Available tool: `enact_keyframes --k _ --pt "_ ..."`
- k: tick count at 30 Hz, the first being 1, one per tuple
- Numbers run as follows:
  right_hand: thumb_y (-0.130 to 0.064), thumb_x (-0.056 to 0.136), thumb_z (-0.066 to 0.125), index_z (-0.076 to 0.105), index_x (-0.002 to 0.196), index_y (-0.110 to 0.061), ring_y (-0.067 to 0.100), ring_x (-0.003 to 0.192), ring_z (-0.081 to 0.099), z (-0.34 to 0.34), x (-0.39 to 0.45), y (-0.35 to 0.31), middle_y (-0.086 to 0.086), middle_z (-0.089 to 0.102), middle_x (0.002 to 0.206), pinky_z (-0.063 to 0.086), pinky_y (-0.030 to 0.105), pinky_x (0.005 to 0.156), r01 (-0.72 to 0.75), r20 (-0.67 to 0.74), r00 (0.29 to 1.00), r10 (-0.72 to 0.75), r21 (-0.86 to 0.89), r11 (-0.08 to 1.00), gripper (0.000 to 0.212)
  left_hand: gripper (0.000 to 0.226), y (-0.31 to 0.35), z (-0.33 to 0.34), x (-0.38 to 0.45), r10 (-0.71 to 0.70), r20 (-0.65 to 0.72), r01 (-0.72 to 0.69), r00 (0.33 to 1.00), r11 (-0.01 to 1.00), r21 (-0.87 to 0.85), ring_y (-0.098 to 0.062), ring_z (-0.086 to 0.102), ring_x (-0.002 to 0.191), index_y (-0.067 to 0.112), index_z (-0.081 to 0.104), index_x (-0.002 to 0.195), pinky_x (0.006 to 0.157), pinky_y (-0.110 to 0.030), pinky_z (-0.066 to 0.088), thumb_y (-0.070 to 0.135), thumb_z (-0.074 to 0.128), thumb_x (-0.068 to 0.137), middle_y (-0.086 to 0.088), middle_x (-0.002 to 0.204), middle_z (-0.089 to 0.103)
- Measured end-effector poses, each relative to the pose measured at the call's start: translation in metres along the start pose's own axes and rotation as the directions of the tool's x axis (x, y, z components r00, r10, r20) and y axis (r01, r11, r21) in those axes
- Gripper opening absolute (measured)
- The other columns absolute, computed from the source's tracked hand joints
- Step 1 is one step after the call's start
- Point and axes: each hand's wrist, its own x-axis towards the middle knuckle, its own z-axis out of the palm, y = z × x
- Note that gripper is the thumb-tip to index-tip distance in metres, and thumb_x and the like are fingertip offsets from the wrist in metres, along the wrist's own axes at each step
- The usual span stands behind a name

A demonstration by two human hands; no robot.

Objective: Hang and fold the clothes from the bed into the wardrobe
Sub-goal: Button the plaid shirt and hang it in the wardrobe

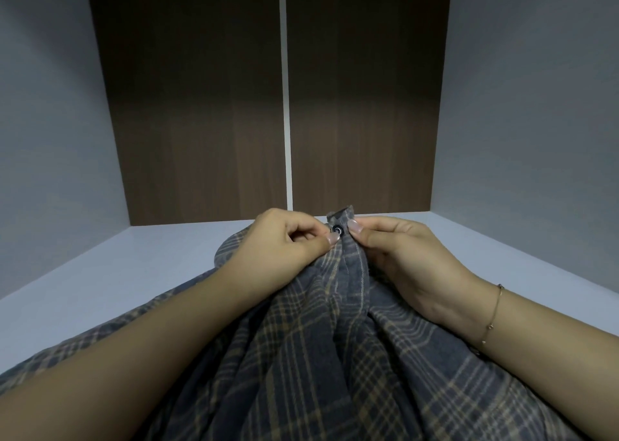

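Note:
A grey-blue plaid shirt (311, 357) with tan lines lies spread over a white wardrobe shelf (110, 280), reaching from the bottom of the view toward the back. My left hand (288, 239) pinches the shirt's front edge beside a dark round button (336, 230). From the other side, my right hand (395, 249) pinches the same edge, thumb next to the button. The edge stands lifted between the two hands. A thin bracelet circles my right wrist.
The shelf sits in a wardrobe compartment with a dark brown wooden back panel (207, 122) split by a pale vertical strip (285, 105). Grey side walls (50, 122) close it in left and right. Bare shelf shows on both sides of the shirt.

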Motion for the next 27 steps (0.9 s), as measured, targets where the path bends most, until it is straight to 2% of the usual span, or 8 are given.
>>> enact_keyframes --k 3,8,12,14,20,23,25,27 --pt "-0.005 0.083 0.067 0.065 0.110 0.012 0.032 0.090 0.065 -0.0004 0.0015 0.0004 0.030 0.067 0.109 0.055 0.037 0.088 -0.031 0.012 0.999 0.031 0.021 0.999 0.032 0.015 0.0003 0.0005 -0.0013 0.029 0.038 -0.030 0.999 0.999 0.027 -0.019 0.050 0.068 0.006 0.076 0.080 0.069 -0.029 0.041 0.015 0.069 0.089 -0.025 0.081 0.065" --pt "-0.010 0.081 0.070 0.071 0.102 0.006 0.031 0.088 0.068 -0.0038 0.0032 0.0016 0.027 0.071 0.100 0.058 0.035 0.081 0.018 0.005 1.000 -0.017 -0.072 0.997 0.026 0.014 -0.0015 0.0019 -0.0003 0.016 -0.007 -0.016 1.000 1.000 0.007 -0.020 0.047 0.066 0.008 0.076 0.078 0.066 -0.029 0.038 0.017 0.070 0.088 -0.029 0.080 0.063" --pt "-0.010 0.083 0.071 0.076 0.091 -0.003 0.025 0.084 0.072 -0.0057 0.0030 0.0019 0.017 0.075 0.091 0.057 0.027 0.072 0.125 0.026 0.992 -0.122 -0.201 0.972 0.012 0.015 -0.0027 0.0001 0.0007 -0.013 -0.036 0.011 0.999 0.998 -0.057 -0.020 0.061 0.075 0.005 0.076 0.082 0.074 -0.036 0.049 0.016 0.069 0.089 -0.021 0.084 0.071" --pt "-0.009 0.084 0.071 0.077 0.088 -0.005 0.022 0.084 0.073 -0.0058 0.0025 0.0008 0.014 0.075 0.089 0.056 0.022 0.071 0.178 0.046 0.984 -0.172 -0.247 0.953 0.009 0.016 -0.0017 -0.0020 -0.0001 -0.015 -0.014 0.014 1.000 0.997 -0.072 -0.017 0.064 0.079 0.003 0.076 0.083 0.078 -0.032 0.051 0.015 0.067 0.090 -0.016 0.086 0.073" --pt "-0.004 0.088 0.051 0.066 0.103 0.015 0.025 0.092 0.063 -0.0059 0.0056 -0.0043 0.025 0.069 0.107 0.055 0.027 0.079 0.083 0.105 0.992 -0.074 -0.088 0.993 0.029 0.016 0.0021 -0.0067 -0.0006 0.052 0.040 -0.053 0.998 0.998 0.024 -0.020 0.053 0.073 0.002 0.072 0.083 0.072 -0.029 0.042 0.014 0.065 0.092 -0.021 0.086 0.066" --pt "-0.005 0.081 0.066 0.072 0.099 0.008 0.027 0.093 0.068 -0.0052 0.0027 -0.0040 0.023 0.072 0.102 0.056 0.028 0.082 0.100 0.139 0.987 -0.082 -0.130 0.987 0.023 0.016 0.0026 -0.0075 0.0002 0.021 0.048 -0.022 0.999 0.999 0.023 -0.034 0.064 0.081 0.005 0.074 0.085 0.080 -0.041 0.051 0.015 0.064 0.092 -0.020 0.087 0.070" --pt "-0.010 0.073 0.076 0.075 0.092 0.000 0.029 0.091 0.070 -0.0055 0.0009 -0.0030 0.021 0.073 0.097 0.056 0.032 0.085 0.111 0.128 0.988 -0.091 -0.159 0.981 0.022 0.014 0.0017 -0.0075 0.0001 -0.001 0.052 0.000 0.999 0.999 0.037 -0.032 0.068 0.090 0.007 0.076 0.088 0.087 -0.045 0.052 0.015 0.065 0.092 -0.013 0.087 0.073" --pt "-0.010 0.070 0.080 0.077 0.084 -0.007 0.025 0.088 0.071 -0.0065 0.0012 -0.0022 0.016 0.074 0.093 0.056 0.030 0.083 0.161 0.105 0.984 -0.143 -0.197 0.967 0.015 0.014 0.0011 -0.0064 -0.0001 -0.026 0.052 0.024 0.998 0.999 0.035 -0.029 0.070 0.089 0.009 0.077 0.089 0.088 -0.044 0.054 0.015 0.065 0.092 -0.010 0.086 0.075"
